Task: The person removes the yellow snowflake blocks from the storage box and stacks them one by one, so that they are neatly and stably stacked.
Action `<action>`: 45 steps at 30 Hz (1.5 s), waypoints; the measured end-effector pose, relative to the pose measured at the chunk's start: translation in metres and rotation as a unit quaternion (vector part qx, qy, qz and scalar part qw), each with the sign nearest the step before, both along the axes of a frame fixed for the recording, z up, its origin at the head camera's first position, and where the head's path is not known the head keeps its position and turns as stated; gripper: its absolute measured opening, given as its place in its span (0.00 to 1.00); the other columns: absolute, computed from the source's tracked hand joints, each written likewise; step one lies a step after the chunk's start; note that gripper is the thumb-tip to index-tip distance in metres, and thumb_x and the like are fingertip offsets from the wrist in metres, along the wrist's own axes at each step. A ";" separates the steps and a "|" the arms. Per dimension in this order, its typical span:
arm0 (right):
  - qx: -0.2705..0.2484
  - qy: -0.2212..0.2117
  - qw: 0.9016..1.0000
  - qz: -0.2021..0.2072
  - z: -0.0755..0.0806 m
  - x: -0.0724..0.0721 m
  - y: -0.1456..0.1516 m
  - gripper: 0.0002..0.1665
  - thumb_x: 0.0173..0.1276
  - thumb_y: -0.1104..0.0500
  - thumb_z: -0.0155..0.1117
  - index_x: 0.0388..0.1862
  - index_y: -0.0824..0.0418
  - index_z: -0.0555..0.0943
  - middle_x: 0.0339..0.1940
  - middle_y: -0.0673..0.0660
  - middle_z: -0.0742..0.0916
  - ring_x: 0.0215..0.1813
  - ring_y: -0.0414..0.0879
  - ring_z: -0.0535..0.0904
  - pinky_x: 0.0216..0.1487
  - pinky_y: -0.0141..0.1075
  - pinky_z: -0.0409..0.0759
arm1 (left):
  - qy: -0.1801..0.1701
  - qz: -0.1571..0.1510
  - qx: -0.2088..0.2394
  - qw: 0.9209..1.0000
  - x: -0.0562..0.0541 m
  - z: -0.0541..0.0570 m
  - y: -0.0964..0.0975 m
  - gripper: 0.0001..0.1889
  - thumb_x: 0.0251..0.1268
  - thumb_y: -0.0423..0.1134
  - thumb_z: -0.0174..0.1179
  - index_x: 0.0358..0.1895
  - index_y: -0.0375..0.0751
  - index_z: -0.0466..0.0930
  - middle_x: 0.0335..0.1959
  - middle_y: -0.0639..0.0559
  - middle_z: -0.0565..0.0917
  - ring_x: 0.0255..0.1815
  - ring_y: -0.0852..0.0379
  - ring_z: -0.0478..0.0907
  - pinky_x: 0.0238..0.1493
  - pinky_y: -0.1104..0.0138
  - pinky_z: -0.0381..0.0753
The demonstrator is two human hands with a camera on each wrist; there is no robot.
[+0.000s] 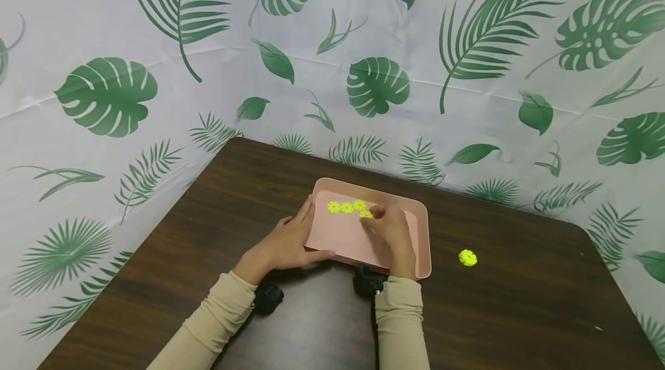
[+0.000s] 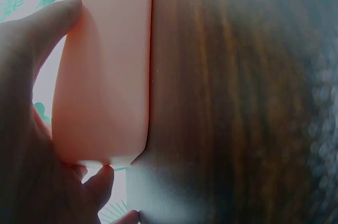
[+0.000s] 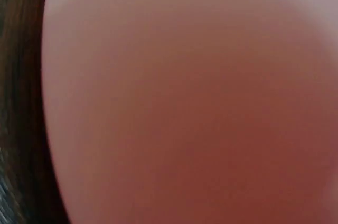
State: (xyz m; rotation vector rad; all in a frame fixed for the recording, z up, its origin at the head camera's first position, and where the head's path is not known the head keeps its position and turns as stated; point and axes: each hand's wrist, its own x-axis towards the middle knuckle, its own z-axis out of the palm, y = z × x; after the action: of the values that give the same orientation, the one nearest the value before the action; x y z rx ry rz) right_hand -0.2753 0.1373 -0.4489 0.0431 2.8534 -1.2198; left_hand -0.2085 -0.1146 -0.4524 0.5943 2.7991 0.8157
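Note:
A shallow pink tray [image 1: 335, 236] sits on the dark wooden table. My left hand [image 1: 287, 244] holds its near left corner, thumb along the front wall and fingers against the left side; the left wrist view shows this hand [image 2: 31, 71] around the tray's outer wall [image 2: 105, 86]. Inside the tray, several yellow flower-shaped discs [image 1: 346, 208] lie in a row. My right hand [image 1: 393, 230] reaches over the tray and pinches a yellow disc [image 1: 365, 215] at the row's right end, its fingertips partly covering it. Only the blurred pink tray surface [image 3: 158, 76] fills most of the right wrist view.
Right of the tray, another yellow flower-shaped disc [image 1: 467, 258] lies on the table [image 1: 519, 306]. A white cloth with green leaves [image 1: 312, 87] hangs behind the table's far and left edges. Black wrist devices [image 1: 268, 299] sit below both wrists.

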 end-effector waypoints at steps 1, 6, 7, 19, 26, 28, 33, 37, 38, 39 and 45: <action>0.002 0.002 1.000 0.003 0.000 0.000 0.000 0.20 0.65 0.63 0.76 0.53 0.71 0.86 0.50 0.67 0.88 0.50 0.60 0.80 0.59 0.52 0.78 | 0.000 0.000 0.000 1.000 0.000 0.000 0.000 0.65 0.62 0.76 0.57 0.83 0.33 0.33 0.86 0.44 0.32 0.83 0.46 0.55 0.77 0.40 0.52; 0.005 0.012 1.000 0.014 0.001 0.000 0.001 0.19 0.65 0.64 0.76 0.53 0.71 0.85 0.48 0.67 0.87 0.49 0.60 0.80 0.58 0.52 0.78 | 0.000 -0.001 0.003 1.000 0.001 0.002 0.001 0.65 0.62 0.76 0.57 0.83 0.32 0.33 0.86 0.43 0.32 0.83 0.46 0.54 0.77 0.39 0.52; 0.005 0.012 1.000 0.015 0.001 0.000 0.001 0.19 0.64 0.64 0.76 0.53 0.71 0.85 0.48 0.67 0.87 0.49 0.60 0.80 0.58 0.52 0.78 | 0.000 -0.001 0.003 1.000 0.001 0.002 0.001 0.65 0.62 0.76 0.57 0.83 0.32 0.33 0.86 0.43 0.33 0.83 0.46 0.54 0.77 0.39 0.52; 0.009 0.039 0.998 0.039 0.004 0.002 0.004 0.22 0.61 0.67 0.78 0.55 0.71 0.86 0.42 0.65 0.88 0.42 0.56 0.81 0.50 0.49 0.81 | -0.001 -0.002 -0.003 1.000 0.002 0.003 0.002 0.65 0.63 0.76 0.56 0.83 0.31 0.35 0.86 0.43 0.32 0.83 0.47 0.52 0.77 0.40 0.52; 0.011 0.044 0.998 0.045 0.004 0.003 0.007 0.22 0.62 0.66 0.78 0.54 0.71 0.87 0.39 0.63 0.88 0.41 0.55 0.81 0.50 0.48 0.80 | -0.004 -0.003 -0.004 1.000 0.001 0.003 0.002 0.65 0.62 0.77 0.55 0.83 0.31 0.36 0.86 0.43 0.32 0.84 0.47 0.51 0.77 0.40 0.52; 0.013 0.051 0.998 0.047 0.005 0.004 0.007 0.20 0.61 0.66 0.79 0.52 0.71 0.87 0.37 0.63 0.87 0.41 0.55 0.80 0.49 0.48 0.80 | -0.003 -0.002 -0.003 1.000 0.001 0.004 0.002 0.65 0.62 0.77 0.56 0.83 0.31 0.36 0.86 0.43 0.32 0.84 0.47 0.51 0.77 0.40 0.52; 0.020 0.058 0.997 0.051 0.003 0.004 0.008 0.17 0.61 0.64 0.80 0.47 0.69 0.88 0.32 0.60 0.85 0.39 0.53 0.79 0.46 0.44 0.78 | -0.002 -0.003 -0.001 1.000 0.002 0.005 0.002 0.65 0.62 0.76 0.56 0.83 0.31 0.35 0.86 0.43 0.32 0.84 0.46 0.51 0.76 0.39 0.53; 0.025 0.057 0.997 0.045 0.002 0.006 0.008 0.16 0.61 0.62 0.80 0.45 0.67 0.87 0.33 0.58 0.84 0.38 0.52 0.78 0.46 0.43 0.77 | -0.002 -0.003 0.001 1.000 0.002 0.006 0.002 0.64 0.63 0.75 0.56 0.83 0.31 0.35 0.85 0.43 0.31 0.84 0.45 0.51 0.76 0.38 0.53; 0.025 0.059 0.997 0.044 0.001 0.006 0.009 0.16 0.61 0.62 0.80 0.45 0.67 0.87 0.33 0.58 0.85 0.38 0.52 0.78 0.46 0.42 0.77 | -0.001 -0.003 0.002 1.000 0.003 0.006 0.002 0.64 0.63 0.75 0.56 0.83 0.31 0.35 0.85 0.43 0.31 0.84 0.45 0.51 0.76 0.38 0.53; 0.026 0.061 0.997 0.043 0.001 0.006 0.009 0.15 0.61 0.62 0.80 0.44 0.67 0.87 0.33 0.58 0.85 0.38 0.52 0.78 0.45 0.42 0.77 | -0.002 -0.002 0.002 1.000 0.003 0.006 0.002 0.64 0.63 0.75 0.56 0.83 0.31 0.35 0.85 0.43 0.31 0.84 0.45 0.51 0.76 0.37 0.53; 0.005 0.108 0.993 0.052 0.004 0.011 0.013 0.14 0.59 0.61 0.82 0.38 0.66 0.86 0.31 0.58 0.85 0.36 0.51 0.80 0.39 0.40 0.78 | 0.000 -0.002 0.004 1.000 0.005 0.005 0.001 0.64 0.64 0.74 0.57 0.83 0.31 0.35 0.85 0.42 0.32 0.83 0.44 0.52 0.75 0.37 0.53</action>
State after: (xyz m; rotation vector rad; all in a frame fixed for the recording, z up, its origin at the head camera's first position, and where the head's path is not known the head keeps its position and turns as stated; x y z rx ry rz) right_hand -0.2647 0.1506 -0.4453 -0.2497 2.9966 -1.2615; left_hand -0.2040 -0.1133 -0.4477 0.6009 2.7944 0.8272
